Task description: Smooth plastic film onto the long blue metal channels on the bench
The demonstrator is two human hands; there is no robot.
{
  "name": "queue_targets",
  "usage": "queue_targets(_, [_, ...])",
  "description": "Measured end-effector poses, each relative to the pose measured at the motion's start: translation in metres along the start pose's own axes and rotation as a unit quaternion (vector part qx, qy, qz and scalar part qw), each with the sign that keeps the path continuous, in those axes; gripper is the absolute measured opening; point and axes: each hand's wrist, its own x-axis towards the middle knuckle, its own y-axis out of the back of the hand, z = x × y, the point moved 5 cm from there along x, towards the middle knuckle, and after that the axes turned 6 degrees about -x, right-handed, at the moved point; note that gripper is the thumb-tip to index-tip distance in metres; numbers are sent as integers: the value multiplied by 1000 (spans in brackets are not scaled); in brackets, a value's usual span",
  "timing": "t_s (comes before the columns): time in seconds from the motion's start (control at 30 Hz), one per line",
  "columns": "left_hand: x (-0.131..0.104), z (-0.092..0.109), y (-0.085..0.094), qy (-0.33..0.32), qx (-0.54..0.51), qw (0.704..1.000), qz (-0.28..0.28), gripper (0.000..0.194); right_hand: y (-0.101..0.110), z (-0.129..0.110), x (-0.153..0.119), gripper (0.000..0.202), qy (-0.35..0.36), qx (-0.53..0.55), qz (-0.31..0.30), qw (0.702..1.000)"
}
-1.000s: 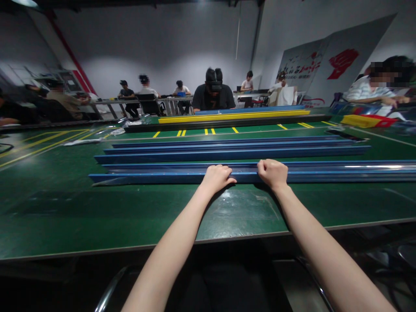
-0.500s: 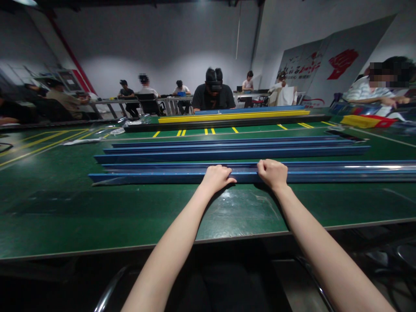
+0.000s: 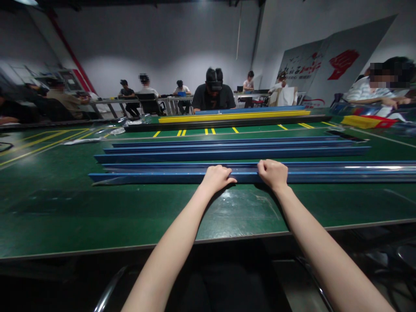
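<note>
A long blue channel strip (image 3: 156, 177) lies across the green table near its front edge. Its far right end runs out of view. My left hand (image 3: 217, 177) rests over the front wall of the strip, fingers curled over the top and thumb along the near side. A short way to the right, my right hand (image 3: 273, 172) is closed in a fist-like grip on the same strip. The fingertips of both hands are hidden behind the wall. Just beyond lie more blue strips (image 3: 227, 153), parallel to the one I hold.
Farther back lie a yellow strip (image 3: 234, 117) and a black strip (image 3: 227, 123). Yellow and red trays (image 3: 367, 121) stand at the right. Crumpled clear plastic (image 3: 120, 130) lies back left. Facing me across the green table (image 3: 81, 225) sits a person (image 3: 213, 96); several others sit farther off.
</note>
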Motion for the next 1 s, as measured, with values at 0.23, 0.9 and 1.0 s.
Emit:
queue_targets(0.23, [0, 0, 0, 1, -1, 1000, 4, 33, 0, 0, 0, 40, -2, -3, -9, 1000])
queue_targets(0.9, [0, 1, -1, -6, 2, 1000, 7, 33, 6, -15, -4, 43, 93, 3, 4, 996])
queue_targets(1.0, [0, 1, -1, -8, 0, 1000, 12, 32, 8, -29, -8, 45, 146, 27, -17, 989])
